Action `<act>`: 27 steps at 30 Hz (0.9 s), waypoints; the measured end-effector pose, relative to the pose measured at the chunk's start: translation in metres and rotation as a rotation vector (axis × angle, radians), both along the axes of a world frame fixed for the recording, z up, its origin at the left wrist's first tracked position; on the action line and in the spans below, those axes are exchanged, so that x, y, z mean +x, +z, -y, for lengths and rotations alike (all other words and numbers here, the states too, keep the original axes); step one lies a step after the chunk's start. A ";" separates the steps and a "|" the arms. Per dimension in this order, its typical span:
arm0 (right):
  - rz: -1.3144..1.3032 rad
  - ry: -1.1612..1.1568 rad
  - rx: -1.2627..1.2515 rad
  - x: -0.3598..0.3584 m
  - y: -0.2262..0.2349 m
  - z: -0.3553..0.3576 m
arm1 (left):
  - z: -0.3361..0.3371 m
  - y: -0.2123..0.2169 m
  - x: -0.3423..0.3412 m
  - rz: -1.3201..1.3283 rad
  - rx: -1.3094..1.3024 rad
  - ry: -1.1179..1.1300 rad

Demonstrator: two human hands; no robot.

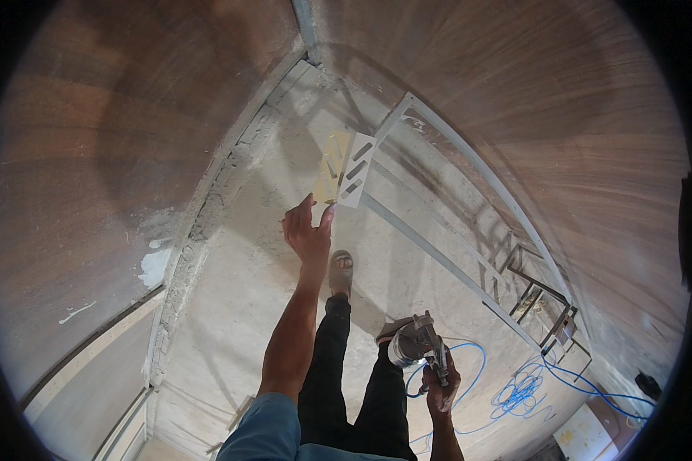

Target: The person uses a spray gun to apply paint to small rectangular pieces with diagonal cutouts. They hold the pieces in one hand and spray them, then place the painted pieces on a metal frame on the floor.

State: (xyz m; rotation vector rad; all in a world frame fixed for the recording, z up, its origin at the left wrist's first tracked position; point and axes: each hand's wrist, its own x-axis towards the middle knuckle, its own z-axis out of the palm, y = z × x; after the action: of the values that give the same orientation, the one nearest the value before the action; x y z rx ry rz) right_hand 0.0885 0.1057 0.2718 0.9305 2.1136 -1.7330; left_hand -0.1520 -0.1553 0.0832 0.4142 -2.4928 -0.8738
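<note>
A slotted, angled metal plate (356,173) stands out ahead, one face white and the other yellowish, with slanted cut-outs in both. My left hand (307,234) is stretched forward, thumb and forefinger closed on the plate's lower end. Lower right, my right hand (443,390) grips a spray gun (437,355) by its handle. A silvery paint cup (409,346) is fixed to the gun and sits tilted in front of my right leg. The trigger fingers are partly hidden behind the gun.
A long grey metal frame (457,280) leans along the right wooden panel (577,138). Dark metal frames (542,300) stand near its lower end. Coiled blue hose (519,392) lies on the concrete floor (231,284) at right. Another wooden panel (146,131) rises at left.
</note>
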 end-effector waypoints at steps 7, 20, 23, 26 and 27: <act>0.025 -0.017 -0.004 -0.004 -0.009 -0.002 | -0.003 -0.006 -0.004 -0.047 -0.004 -0.014; -0.065 -0.047 -0.038 0.025 0.097 -0.039 | -0.011 0.134 0.068 0.112 0.637 0.389; -0.179 -0.142 -0.061 0.059 0.178 -0.063 | -0.041 0.234 0.131 0.034 0.837 0.221; -0.298 -0.222 -0.097 0.117 0.262 -0.108 | -0.091 0.331 0.190 0.084 0.877 -0.002; -0.331 -0.245 -0.105 0.144 0.291 -0.127 | -0.116 0.360 0.209 0.139 0.809 -0.071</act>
State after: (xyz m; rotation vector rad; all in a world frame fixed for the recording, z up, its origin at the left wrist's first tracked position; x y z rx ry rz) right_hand 0.2322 0.2324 0.5627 0.9630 2.1459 -2.2341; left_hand 0.0569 -0.0396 0.4437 0.6562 -2.1732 -1.9299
